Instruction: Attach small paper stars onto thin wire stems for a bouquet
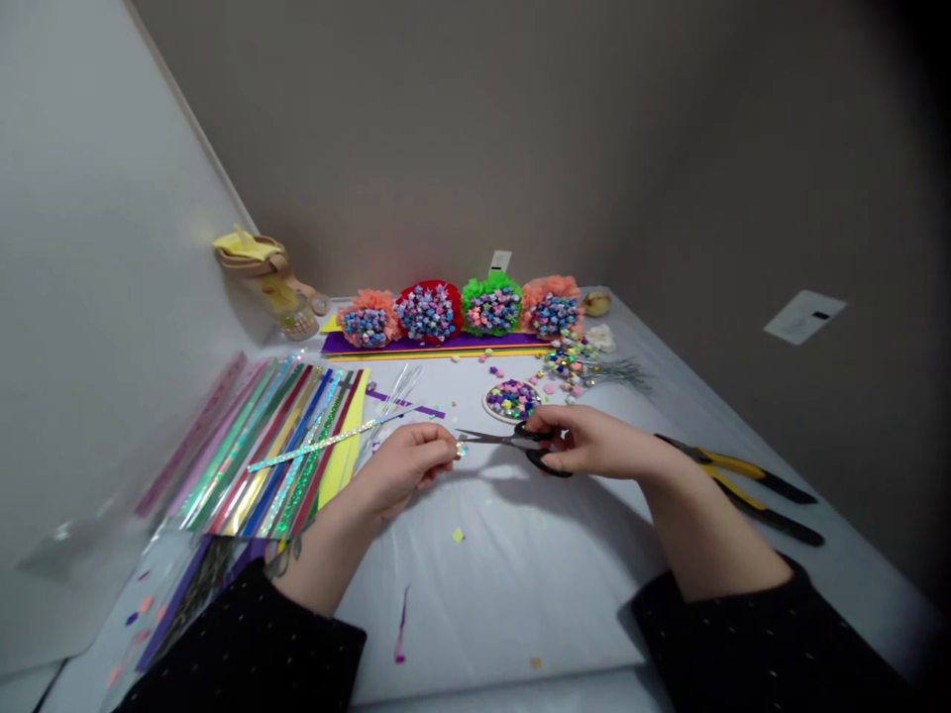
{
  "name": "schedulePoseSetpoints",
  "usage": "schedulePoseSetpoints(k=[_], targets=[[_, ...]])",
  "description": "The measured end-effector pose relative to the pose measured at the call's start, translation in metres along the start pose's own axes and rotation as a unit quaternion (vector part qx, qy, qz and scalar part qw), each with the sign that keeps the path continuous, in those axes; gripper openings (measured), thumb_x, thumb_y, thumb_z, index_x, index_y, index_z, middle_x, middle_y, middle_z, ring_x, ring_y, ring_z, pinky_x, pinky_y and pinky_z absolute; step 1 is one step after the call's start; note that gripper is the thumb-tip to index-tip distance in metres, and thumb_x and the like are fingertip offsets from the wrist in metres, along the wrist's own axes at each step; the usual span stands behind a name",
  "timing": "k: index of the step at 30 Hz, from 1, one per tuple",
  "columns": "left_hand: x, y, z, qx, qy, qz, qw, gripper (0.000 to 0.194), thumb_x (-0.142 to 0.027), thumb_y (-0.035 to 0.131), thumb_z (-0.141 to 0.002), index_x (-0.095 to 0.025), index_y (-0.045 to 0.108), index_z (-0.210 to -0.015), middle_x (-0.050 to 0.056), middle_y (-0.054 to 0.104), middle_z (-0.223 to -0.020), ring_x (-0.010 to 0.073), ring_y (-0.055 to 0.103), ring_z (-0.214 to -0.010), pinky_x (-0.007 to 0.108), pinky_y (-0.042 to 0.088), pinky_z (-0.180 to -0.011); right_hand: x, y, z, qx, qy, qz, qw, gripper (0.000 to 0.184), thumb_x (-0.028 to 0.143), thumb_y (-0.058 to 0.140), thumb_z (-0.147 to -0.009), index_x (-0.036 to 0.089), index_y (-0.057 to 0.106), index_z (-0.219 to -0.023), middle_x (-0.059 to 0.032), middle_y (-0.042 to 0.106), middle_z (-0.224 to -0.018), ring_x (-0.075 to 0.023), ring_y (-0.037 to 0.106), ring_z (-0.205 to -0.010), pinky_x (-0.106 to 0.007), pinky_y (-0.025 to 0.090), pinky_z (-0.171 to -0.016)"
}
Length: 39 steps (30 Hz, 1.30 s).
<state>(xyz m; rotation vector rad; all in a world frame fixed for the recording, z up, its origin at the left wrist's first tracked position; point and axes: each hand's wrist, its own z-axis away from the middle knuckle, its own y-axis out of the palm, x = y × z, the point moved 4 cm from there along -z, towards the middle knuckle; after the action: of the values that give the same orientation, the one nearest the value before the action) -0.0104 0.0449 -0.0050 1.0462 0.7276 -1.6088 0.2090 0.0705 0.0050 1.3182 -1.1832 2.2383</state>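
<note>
My left hand (405, 465) pinches a tiny sparkling piece (462, 450) between its fingertips. A holographic glitter strip (323, 444) lies across the area just above that hand, and I cannot tell whether the hand touches it. My right hand (601, 441) is shut on black-handled scissors (512, 438). Their slim blades point left, with the tips almost at the sparkling piece. The two hands are close together above a white table covering (505, 584).
Fanned strips of shiny coloured paper (274, 451) lie at the left. Yellow-handled pliers (743, 485) rest at the right. Farther back are tissue-paper bunches of paper stars (461, 312), a round dish of stars (512, 400), loose stars (572, 364) and a glass jar (289, 307).
</note>
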Motion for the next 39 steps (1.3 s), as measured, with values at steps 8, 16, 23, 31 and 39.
schedulePoseSetpoints(k=[8, 16, 23, 31, 39], targets=[[0.001, 0.001, -0.001, 0.005, -0.001, -0.011, 1.000, 0.014, -0.026, 0.061, -0.063, -0.015, 0.053, -0.060, -0.005, 0.047, -0.051, 0.0042, 0.034, -0.043, 0.018, 0.018, -0.040, -0.003, 0.001, -0.003, 0.009, -0.005, -0.004, 1.000, 0.015, 0.027, 0.062, -0.073, 0.017, 0.053, -0.080, 0.0022, 0.051, -0.067, -0.0108, 0.046, -0.060, -0.022, 0.037, -0.053], [0.004, 0.000, -0.003, 0.006, 0.007, -0.023, 1.000, 0.015, -0.028, 0.062, -0.064, -0.015, 0.055, -0.063, -0.004, 0.048, -0.053, 0.0043, 0.034, -0.043, 0.018, 0.019, -0.042, -0.007, -0.004, -0.008, -0.088, -0.019, 0.004, 0.996, 0.011, 0.027, 0.060, -0.073, 0.017, 0.060, -0.077, -0.0012, 0.061, -0.070, -0.0140, 0.052, -0.063, -0.024, 0.039, -0.057], [0.002, 0.002, 0.000, 0.021, 0.033, -0.098, 0.994, 0.011, -0.025, 0.057, -0.068, -0.015, 0.060, -0.066, -0.003, 0.054, -0.057, 0.0062, 0.038, -0.047, 0.020, 0.027, -0.047, -0.009, 0.015, -0.020, -0.165, -0.007, 0.150, 0.975, 0.016, 0.022, 0.055, -0.078, 0.021, 0.070, -0.081, -0.0051, 0.070, -0.077, -0.0187, 0.059, -0.069, -0.027, 0.040, -0.063], [0.000, 0.013, 0.003, 0.058, 0.124, -0.249, 0.959, 0.014, -0.021, 0.050, -0.069, -0.016, 0.063, -0.068, -0.002, 0.056, -0.061, 0.0105, 0.046, -0.057, 0.022, 0.033, -0.054, 0.023, 0.050, -0.017, 0.002, -0.056, -0.151, 0.987, 0.012, 0.026, 0.058, -0.072, 0.015, 0.059, -0.077, -0.0002, 0.058, -0.068, -0.0113, 0.050, -0.060, -0.022, 0.040, -0.057], [0.000, 0.017, 0.004, 0.032, 0.171, -0.299, 0.938, 0.015, -0.019, 0.049, -0.071, -0.016, 0.063, -0.068, 0.000, 0.061, -0.064, 0.0135, 0.052, -0.062, 0.023, 0.037, -0.057, 0.020, 0.062, -0.023, -0.056, -0.014, -0.131, 0.990, 0.004, 0.018, 0.055, -0.067, 0.016, 0.052, -0.065, 0.0045, 0.046, -0.057, -0.0081, 0.039, -0.053, -0.020, 0.031, -0.050]])
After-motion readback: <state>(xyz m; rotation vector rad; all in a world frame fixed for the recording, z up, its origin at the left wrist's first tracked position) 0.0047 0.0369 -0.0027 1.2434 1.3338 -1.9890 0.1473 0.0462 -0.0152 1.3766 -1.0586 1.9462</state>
